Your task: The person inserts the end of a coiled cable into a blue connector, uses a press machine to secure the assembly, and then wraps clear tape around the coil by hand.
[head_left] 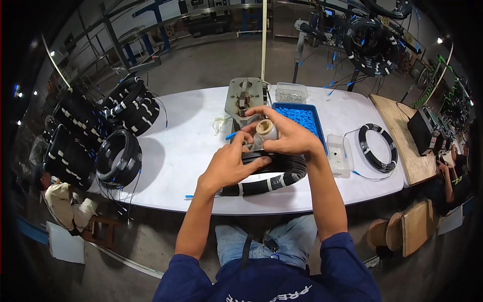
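Head view: on the near side of the fixture, a left hand has its thumb laid over a black coil and its fingers curled beside some clear film. Whether those fingers pinch the film or the cable, I cannot tell; they partly hide each other. The coil is many thin, glossy turns banded in white, with a blue-tipped end sticking out to the left. Above it, a right hand is closed round a pale roll with a brown core, thumb on the near side, forefinger stretched toward the fixture.

Well left of the fixture, black coils stand in stacks at the end of the white table; pale scrap lies just left of it. To its right come a clear box, a blue tray of blue parts, a second box and a lone coil. Farther right are a wooden bench, a black machine and a person. Behind the fixture spreads grey floor, with metal frames to the left and hanging coils to the right.
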`<state>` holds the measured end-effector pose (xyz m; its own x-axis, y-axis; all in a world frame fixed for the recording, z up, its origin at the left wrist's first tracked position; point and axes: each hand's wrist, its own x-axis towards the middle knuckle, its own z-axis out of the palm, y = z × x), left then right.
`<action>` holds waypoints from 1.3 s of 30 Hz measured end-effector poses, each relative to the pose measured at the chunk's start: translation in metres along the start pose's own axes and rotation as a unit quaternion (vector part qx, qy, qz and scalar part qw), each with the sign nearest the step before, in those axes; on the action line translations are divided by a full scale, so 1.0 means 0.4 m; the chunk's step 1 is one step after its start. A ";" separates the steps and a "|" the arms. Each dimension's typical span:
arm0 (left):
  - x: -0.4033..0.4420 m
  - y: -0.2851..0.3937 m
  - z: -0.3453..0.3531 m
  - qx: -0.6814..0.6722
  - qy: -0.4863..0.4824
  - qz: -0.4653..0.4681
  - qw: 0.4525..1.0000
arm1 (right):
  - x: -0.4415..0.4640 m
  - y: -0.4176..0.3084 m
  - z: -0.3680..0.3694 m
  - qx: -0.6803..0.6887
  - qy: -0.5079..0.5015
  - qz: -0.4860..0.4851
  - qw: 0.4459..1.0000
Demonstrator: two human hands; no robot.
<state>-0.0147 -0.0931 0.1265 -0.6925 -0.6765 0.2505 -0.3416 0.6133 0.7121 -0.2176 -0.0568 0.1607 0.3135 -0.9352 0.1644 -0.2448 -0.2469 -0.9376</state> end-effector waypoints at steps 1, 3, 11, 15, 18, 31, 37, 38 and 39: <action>0.003 0.002 -0.010 0.028 -0.033 -0.044 0.998 | -0.004 0.014 -0.004 0.011 0.005 -0.022 1.000; 0.001 -0.020 0.003 0.002 0.014 -0.014 1.000 | -0.014 0.024 -0.013 0.022 0.012 -0.045 0.999; 0.001 -0.036 -0.016 -0.129 0.016 0.030 0.991 | -0.018 -0.031 -0.013 -0.175 0.016 -0.040 0.984; 0.000 -0.032 -0.031 -0.138 -0.033 -0.061 0.988 | -0.004 -0.037 -0.006 -0.198 0.002 -0.040 0.979; 0.007 -0.029 -0.033 -0.155 -0.042 -0.035 0.986 | -0.003 -0.054 0.004 -0.199 0.000 -0.022 0.980; 0.028 -0.134 -0.022 -0.071 0.019 0.003 0.997 | -0.079 -0.043 0.163 -0.378 0.186 -0.133 0.897; 0.028 -0.073 -0.030 -0.077 -0.014 0.037 0.996 | -0.104 -0.014 0.252 -0.327 0.283 -0.124 0.893; 0.032 -0.070 -0.031 -0.089 -0.031 0.040 0.995 | -0.107 0.001 0.257 -0.327 0.282 -0.122 0.894; 0.037 -0.075 -0.029 -0.083 -0.026 0.057 0.995 | -0.110 0.020 0.261 -0.296 0.294 -0.124 0.900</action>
<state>-0.0072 -0.1264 0.1163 -0.7533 -0.5827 0.3048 -0.1524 0.6055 0.7811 -0.1374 0.0088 0.1140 -0.0726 -0.7625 0.6429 -0.7345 -0.3951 -0.5517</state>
